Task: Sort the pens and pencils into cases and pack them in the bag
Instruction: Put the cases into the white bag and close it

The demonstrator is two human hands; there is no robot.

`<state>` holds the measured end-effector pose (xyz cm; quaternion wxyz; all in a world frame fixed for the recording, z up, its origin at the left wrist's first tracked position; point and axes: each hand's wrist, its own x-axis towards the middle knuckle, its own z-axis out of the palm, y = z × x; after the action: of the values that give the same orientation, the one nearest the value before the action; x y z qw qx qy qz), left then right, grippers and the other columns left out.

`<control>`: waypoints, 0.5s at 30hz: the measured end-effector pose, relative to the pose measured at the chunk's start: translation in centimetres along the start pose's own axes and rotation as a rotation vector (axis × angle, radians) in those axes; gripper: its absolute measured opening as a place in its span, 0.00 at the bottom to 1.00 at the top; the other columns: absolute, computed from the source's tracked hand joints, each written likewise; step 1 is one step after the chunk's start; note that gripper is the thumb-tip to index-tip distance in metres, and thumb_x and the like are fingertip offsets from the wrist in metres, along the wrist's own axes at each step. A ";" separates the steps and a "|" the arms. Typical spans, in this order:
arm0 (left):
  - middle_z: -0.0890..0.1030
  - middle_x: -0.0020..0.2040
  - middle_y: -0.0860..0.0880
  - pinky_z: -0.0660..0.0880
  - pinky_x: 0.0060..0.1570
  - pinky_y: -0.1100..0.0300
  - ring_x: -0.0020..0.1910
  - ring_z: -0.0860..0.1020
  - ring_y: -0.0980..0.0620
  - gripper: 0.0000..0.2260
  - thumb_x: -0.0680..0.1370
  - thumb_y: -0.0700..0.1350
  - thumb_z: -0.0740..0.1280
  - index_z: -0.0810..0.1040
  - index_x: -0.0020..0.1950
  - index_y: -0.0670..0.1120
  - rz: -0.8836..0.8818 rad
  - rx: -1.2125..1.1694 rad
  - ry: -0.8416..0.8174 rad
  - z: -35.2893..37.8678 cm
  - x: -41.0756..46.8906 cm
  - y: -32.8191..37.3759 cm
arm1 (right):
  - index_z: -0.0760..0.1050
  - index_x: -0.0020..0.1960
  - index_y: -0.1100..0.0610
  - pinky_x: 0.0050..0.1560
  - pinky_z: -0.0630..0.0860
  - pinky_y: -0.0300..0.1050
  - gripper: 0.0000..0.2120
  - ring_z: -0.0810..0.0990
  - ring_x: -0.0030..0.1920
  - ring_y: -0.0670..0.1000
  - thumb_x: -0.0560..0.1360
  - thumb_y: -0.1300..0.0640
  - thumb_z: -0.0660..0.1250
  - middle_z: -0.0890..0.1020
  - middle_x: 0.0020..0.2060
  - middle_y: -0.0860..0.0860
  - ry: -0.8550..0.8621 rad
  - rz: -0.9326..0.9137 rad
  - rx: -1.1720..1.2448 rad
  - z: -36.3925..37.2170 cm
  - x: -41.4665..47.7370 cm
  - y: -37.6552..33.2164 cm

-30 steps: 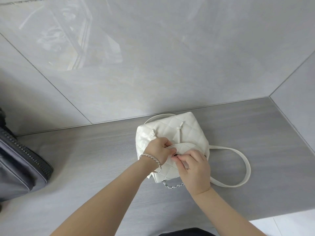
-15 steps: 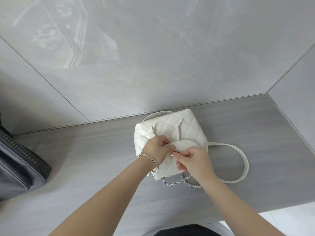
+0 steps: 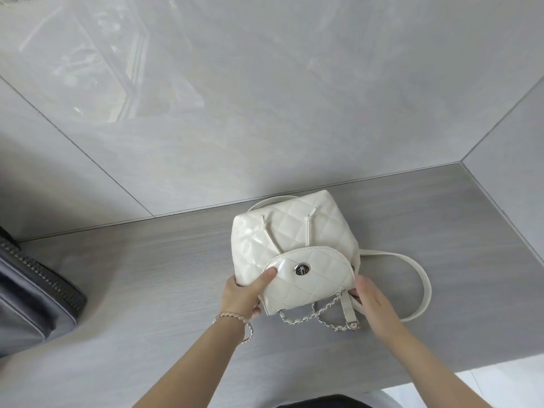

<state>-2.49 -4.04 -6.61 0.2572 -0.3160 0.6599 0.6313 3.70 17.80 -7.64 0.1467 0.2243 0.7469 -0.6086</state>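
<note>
A: Hands off the clasp (image 3: 302,269), unlike half a second ago; both out at the sides now. Left hand (image 3: 244,293): wrapped round the left edge of the bag (image 3: 297,231), thumb pressed on the flap (image 3: 315,272). Right hand (image 3: 374,301): against the lower right corner by the short strap (image 3: 347,309), fingertips hidden, so cannot tell whether gripping or just touching.

B: Flap?

A: Down over the front, clasp exposed, looks fastened. No pens, pencils or cases in sight, presumably inside. Reads as packing done and bag closed, probably getting squared up or lifted next.

B: Bag position?

A: On the table (image 3: 147,275), far end near the wall (image 3: 265,113), not touching. Chain (image 3: 323,316) trailing at the near end, shoulder strap (image 3: 418,278) looped out to the right.

B: Room?

A: Bare table both sides. Dark zipped bag (image 3: 35,290) well apart, far left. Near table edge below the right forearm, side wall closing in on the right. Loose chain and strap likely to drag or snag on a lift.
</note>
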 end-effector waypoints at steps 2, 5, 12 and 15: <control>0.75 0.31 0.46 0.64 0.23 0.62 0.24 0.69 0.52 0.29 0.55 0.56 0.79 0.75 0.47 0.40 -0.069 -0.029 0.001 0.1 0.0 0.6 | 0.70 0.54 0.47 0.54 0.73 0.40 0.19 0.78 0.51 0.44 0.69 0.37 0.62 0.79 0.51 0.46 -0.062 0.059 -0.009 -0.5 0.0 0.7; 0.72 0.27 0.47 0.61 0.24 0.63 0.23 0.67 0.52 0.24 0.60 0.61 0.75 0.75 0.39 0.44 -0.146 0.004 -0.040 0.9 -0.2 1.7 | 0.69 0.55 0.50 0.45 0.77 0.39 0.24 0.81 0.43 0.44 0.64 0.53 0.76 0.82 0.47 0.48 -0.177 0.140 -0.078 -0.4 0.3 1.5; 0.80 0.44 0.47 0.79 0.48 0.46 0.45 0.79 0.47 0.34 0.56 0.61 0.78 0.75 0.55 0.44 -0.121 -0.069 -0.034 3.1 -1.2 3.2 | 0.66 0.33 0.56 0.27 0.60 0.36 0.12 0.63 0.23 0.42 0.73 0.64 0.63 0.68 0.23 0.45 -0.161 -0.039 -0.266 -0.9 -0.1 0.3; 0.82 0.52 0.44 0.81 0.41 0.47 0.48 0.82 0.45 0.41 0.50 0.55 0.81 0.73 0.60 0.44 -0.036 -0.145 -0.026 5.0 -2.2 2.6 | 0.66 0.31 0.52 0.31 0.60 0.37 0.13 0.63 0.27 0.43 0.72 0.63 0.64 0.69 0.23 0.44 -0.087 -0.132 -0.401 -3.3 -0.7 0.1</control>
<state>-3.30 1.13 -3.59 0.2533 -0.3374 0.6032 0.6768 4.47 20.95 -6.64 0.1803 0.1144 0.8591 -0.4651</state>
